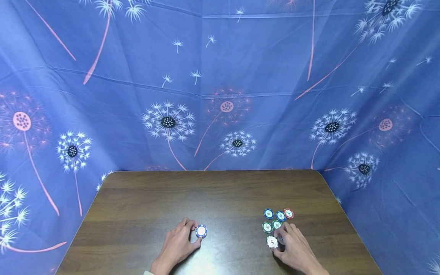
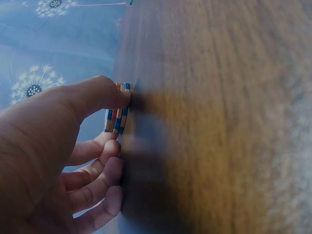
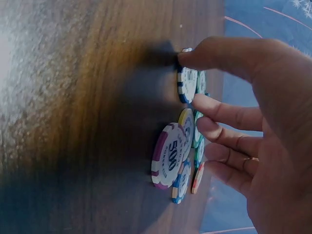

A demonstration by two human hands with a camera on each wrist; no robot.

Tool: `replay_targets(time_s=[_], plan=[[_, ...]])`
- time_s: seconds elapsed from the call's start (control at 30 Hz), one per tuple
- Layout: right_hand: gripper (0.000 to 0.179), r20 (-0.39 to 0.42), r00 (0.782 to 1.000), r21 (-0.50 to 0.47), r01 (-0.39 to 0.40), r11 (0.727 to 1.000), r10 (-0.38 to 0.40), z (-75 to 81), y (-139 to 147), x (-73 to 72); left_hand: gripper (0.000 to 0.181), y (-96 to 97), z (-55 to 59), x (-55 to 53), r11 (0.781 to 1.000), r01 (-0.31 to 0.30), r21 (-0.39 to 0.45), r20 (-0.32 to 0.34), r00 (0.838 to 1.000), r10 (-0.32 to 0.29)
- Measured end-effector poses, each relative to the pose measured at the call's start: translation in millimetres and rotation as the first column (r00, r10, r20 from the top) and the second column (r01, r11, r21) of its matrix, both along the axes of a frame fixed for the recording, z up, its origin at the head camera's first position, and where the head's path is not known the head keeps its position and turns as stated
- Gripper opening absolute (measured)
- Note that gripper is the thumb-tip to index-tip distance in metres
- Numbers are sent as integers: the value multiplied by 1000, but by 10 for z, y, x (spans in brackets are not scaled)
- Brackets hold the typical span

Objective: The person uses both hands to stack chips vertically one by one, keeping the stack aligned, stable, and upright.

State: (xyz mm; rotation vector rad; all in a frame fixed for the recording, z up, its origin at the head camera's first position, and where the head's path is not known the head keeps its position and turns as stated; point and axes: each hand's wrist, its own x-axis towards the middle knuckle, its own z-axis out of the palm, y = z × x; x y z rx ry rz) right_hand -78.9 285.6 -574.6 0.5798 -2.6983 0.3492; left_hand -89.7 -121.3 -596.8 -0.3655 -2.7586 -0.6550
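My left hand [image 1: 178,240] holds a short stack of poker chips [image 1: 201,231] between thumb and index finger, low over the wood. A blue-edged chip with a pale face tops the stack; red and blue edges [image 2: 117,114] show in the left wrist view. My right hand [image 1: 293,244] pinches a poker chip marked 5 [image 1: 272,241] by its rim, thumb on one side and index finger on the other. Its edge is black and white in the right wrist view. Beyond its fingers lie a purple-edged 500 chip [image 3: 168,156] and a yellow-edged chip [image 3: 185,127], partly overlapping.
Around the right hand lie two green chips, one of them [image 1: 267,227] marked 20, two blue chips, including a 50 chip [image 1: 269,213], and a red chip [image 1: 288,213]. The brown wooden table [image 1: 165,191] ends at a blue dandelion-print cloth [image 1: 275,76].
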Motion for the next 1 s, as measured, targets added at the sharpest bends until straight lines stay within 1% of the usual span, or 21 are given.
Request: replay_targets(time_s=[0.17,0.27,0.5,0.6,0.8,0.9,1.0], plan=[[43,-110,993,28,-30,999,33,-39,3,-38,35,-2,13,-2,1000,1,-2,10,1000,-1],[44,-149,988,50,-25,998,32,-65,8,-53,35,2,15,4,1000,1,-4,19,1000,-1],[44,-119,993,44,13,999,-8,-75,-18,-45,35,1,17,12,1000,2,-2,-3,1000,-2],[44,-127,992,36,16,999,-11,-78,-46,-51,36,-2,16,14,1000,1,0,-8,1000,-1],[45,-163,986,15,-29,999,31,-74,-194,-127,36,-8,18,10,1000,-5,-13,-11,1000,5],[43,-145,988,15,-50,999,51,-48,-316,-172,35,-5,18,6,1000,-2,-17,-9,1000,2],[42,-104,992,14,-65,998,66,-12,-475,-225,35,-2,20,5,1000,2,-20,-7,1000,-2]])
